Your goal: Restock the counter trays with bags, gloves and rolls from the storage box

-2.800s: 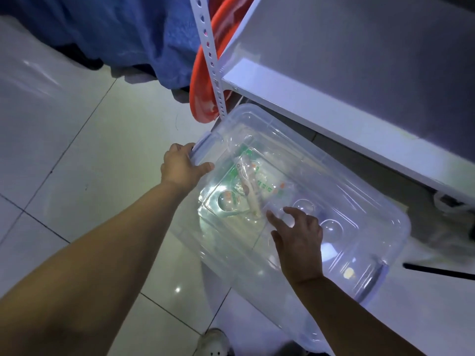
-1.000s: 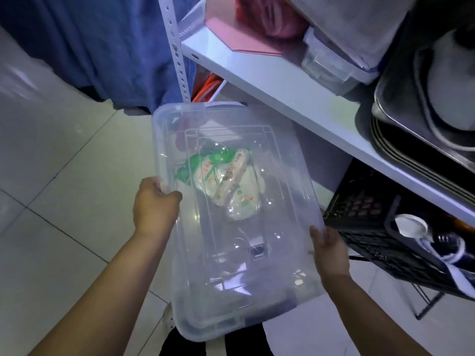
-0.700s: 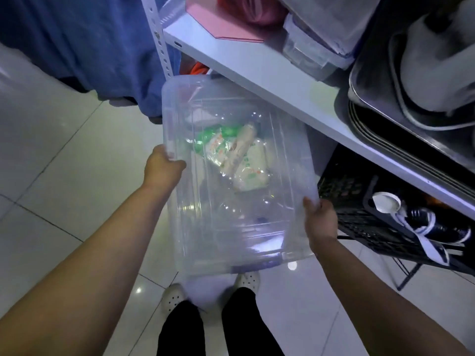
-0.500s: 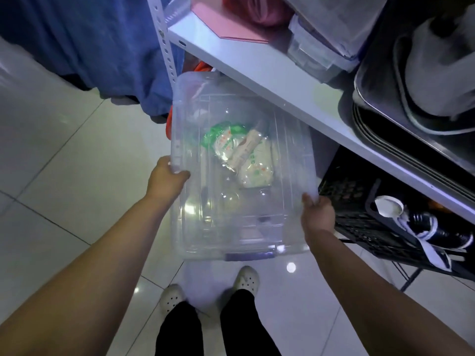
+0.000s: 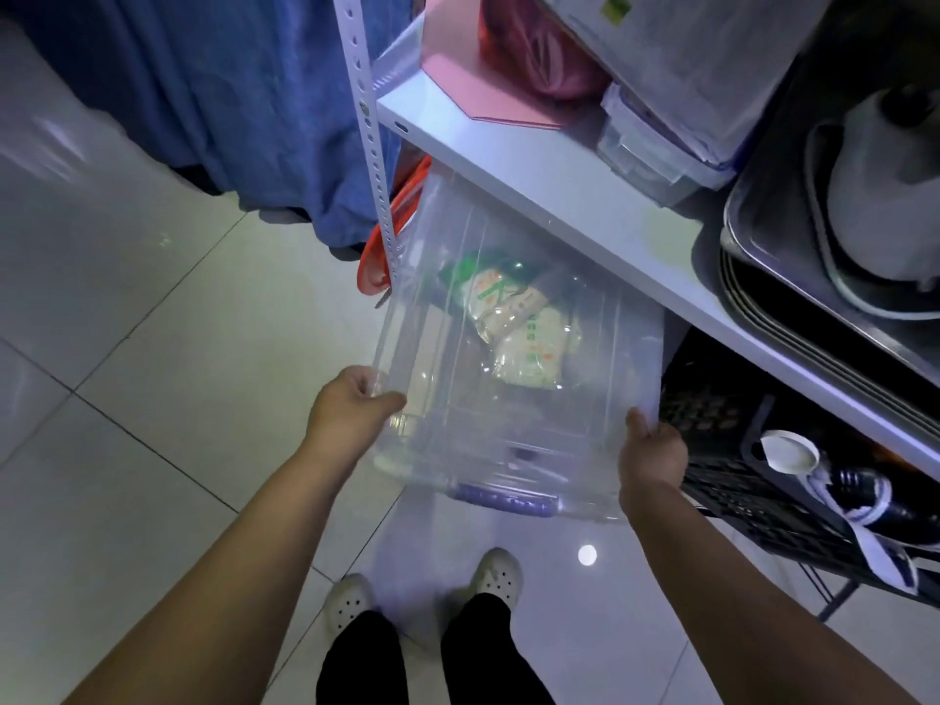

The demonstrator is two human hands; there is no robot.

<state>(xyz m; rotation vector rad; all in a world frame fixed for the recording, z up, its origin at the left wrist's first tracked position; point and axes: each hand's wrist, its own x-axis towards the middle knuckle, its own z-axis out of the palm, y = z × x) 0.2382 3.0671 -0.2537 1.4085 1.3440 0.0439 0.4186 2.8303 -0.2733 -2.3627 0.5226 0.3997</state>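
Under shelf [image 5: 554, 195] edge | storage box [image 5: 513, 399] half in | both hands gripping sides

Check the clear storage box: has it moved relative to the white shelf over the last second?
Yes. The storage box, gripped by the left hand and right hand, has slid further in under the white shelf.

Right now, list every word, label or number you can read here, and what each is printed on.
No text can be read.
Packets inside the clear storage box: green and red print, too blurred to read.
Bagged paper stack on the white shelf: small green mark, too small to read.
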